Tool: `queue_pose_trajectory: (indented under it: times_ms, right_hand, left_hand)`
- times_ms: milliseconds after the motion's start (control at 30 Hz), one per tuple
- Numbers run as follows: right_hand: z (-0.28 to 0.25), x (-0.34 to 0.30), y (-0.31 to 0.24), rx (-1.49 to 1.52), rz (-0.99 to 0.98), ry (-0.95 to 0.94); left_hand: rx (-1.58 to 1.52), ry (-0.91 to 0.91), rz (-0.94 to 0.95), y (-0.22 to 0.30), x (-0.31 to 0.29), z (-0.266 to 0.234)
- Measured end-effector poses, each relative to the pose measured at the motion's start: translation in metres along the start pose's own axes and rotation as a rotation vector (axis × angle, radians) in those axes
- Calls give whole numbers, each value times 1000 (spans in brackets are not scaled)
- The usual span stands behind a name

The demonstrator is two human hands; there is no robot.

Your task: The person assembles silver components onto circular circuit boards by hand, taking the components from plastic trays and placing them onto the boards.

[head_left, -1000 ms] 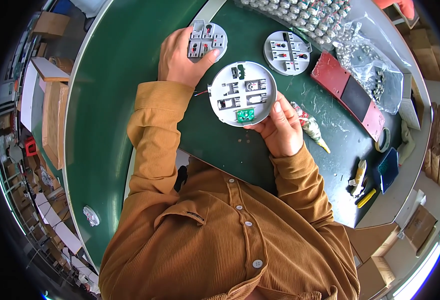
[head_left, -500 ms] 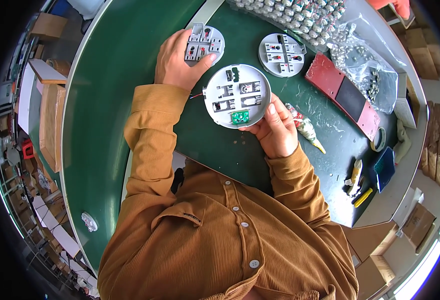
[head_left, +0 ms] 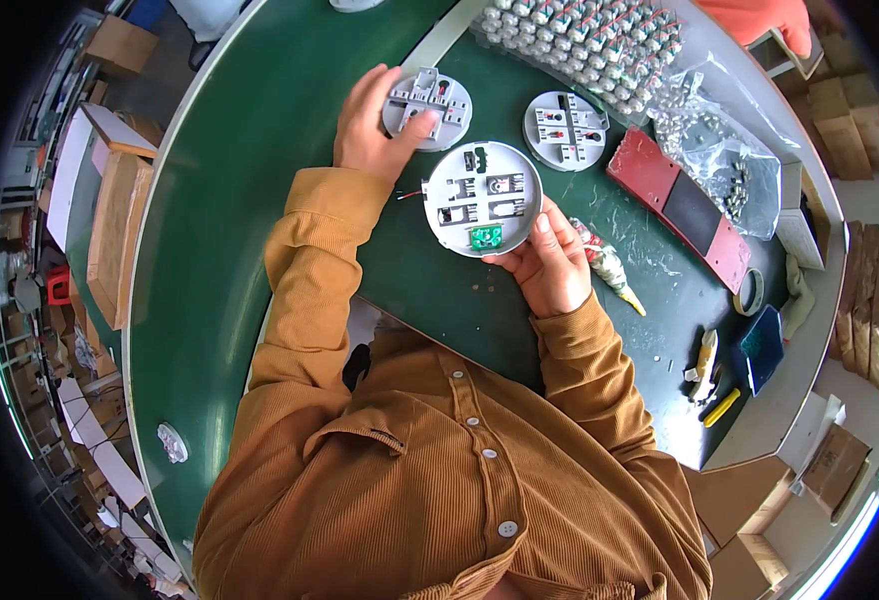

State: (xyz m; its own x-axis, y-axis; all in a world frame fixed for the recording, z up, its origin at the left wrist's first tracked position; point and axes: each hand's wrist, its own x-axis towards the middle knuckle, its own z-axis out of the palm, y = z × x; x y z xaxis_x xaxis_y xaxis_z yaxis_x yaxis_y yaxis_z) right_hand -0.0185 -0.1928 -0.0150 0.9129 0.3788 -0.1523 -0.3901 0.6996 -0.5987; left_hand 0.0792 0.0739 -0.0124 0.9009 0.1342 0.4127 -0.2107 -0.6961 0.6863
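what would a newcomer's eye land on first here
Probably the round white housing with its green circuit board, held near the centre by the right hand. Next, the left hand at a grey disc, up and left. Then the silvery domed parts massed along the top.

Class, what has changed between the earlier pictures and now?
The left hand has shifted its fingers, baring more of the left side of the grey disc, which appears turned slightly clockwise. A pale piece has come into view at the top edge. The right hand still holds the white round housing; the second grey disc lies unmoved.
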Motion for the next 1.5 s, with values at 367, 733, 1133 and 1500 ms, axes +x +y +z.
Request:
queue_pose_trajectory:
  times_ms: [367, 733, 1133, 1500]
  right_hand:
    - [12, -1, 2, -309, -31, -150]
    - [8, -6, -5, -395, 35, -202]
    - [4, -7, -8, -333, 115, -190]
    - [6, -4, -11, -317, 85, -128]
  left_hand:
    - [-611, -331, -376, 89, -86, -80]
    - [850, 191, -209, -99, -45, -165]
    - [-88, -312, -24, -26, 97, 14]
    - [33, 118, 98, 20, -39, 9]
